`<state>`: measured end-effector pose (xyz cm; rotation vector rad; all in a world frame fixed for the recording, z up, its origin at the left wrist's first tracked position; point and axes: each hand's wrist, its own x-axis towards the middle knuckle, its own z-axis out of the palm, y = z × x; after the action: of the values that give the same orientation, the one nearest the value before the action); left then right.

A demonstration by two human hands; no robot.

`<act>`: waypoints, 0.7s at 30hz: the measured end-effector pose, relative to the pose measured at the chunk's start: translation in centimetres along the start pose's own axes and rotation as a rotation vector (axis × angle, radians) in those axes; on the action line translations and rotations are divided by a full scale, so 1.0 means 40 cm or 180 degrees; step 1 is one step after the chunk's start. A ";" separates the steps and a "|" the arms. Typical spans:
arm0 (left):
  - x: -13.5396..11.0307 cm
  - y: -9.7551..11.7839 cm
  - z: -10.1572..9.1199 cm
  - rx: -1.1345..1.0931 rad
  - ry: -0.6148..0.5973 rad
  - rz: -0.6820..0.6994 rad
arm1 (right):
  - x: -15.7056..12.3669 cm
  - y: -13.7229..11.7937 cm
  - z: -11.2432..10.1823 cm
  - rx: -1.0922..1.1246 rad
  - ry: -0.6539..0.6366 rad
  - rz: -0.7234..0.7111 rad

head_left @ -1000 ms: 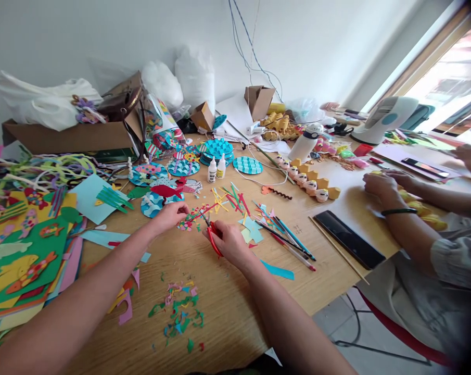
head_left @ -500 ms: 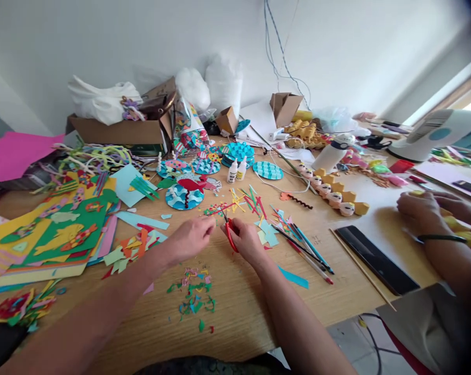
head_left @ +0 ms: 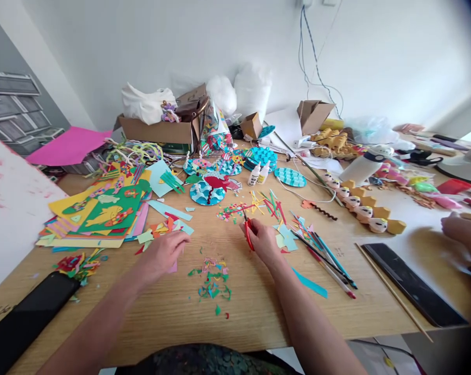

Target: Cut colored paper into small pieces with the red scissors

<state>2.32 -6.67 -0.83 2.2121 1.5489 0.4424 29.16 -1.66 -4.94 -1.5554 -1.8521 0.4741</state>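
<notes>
My right hand [head_left: 264,240] is closed around the red-handled scissors [head_left: 247,232], fingers through the loops and blades pointing to the far side, over the middle of the wooden table [head_left: 258,317]. My left hand [head_left: 162,253] lies to the left of it, well apart, fingers curled down onto a small pink scrap [head_left: 174,267]; I cannot tell whether I am pinching it or only touching it. There is no paper between the blades, so I judge the cutting to be between pieces, not finished. One heap of green, pink and red trimmings [head_left: 209,278] lies near me between my hands, and a second scatter of cut strips [head_left: 258,200] lies just beyond the scissors, so a good deal is already cut. Much looks already made: the green sheet with paper fish [head_left: 102,213] on the stack at the left, and at least four blue wave discs [head_left: 207,192] at the far middle, one carrying a red fish. I count two glue bottles [head_left: 257,174] standing side by side, one pair of scissors, one black ruler [head_left: 412,285] and one wooden stick [head_left: 393,292] on the right, and a bundle of pencils [head_left: 325,256] too overlapped to count. A co-worker's hand [head_left: 463,232] is at the right edge.
</notes>
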 end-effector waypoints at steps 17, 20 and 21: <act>-0.073 -0.142 -0.028 0.0249 -0.0004 -0.0467 | 0.001 0.000 0.007 -0.0051 -0.0073 0.0000; -0.089 -0.139 -0.011 0.0211 -0.0145 -0.0514 | 0.001 -0.001 0.004 -0.0052 -0.0084 0.0028; -0.092 -0.137 -0.007 0.0212 -0.0131 -0.0548 | 0.001 -0.001 0.004 -0.0051 -0.0086 0.0038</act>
<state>-3.49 -8.41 -3.40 2.0995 1.7374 0.2955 29.01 -1.61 -5.03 -1.5788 -1.8723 0.4892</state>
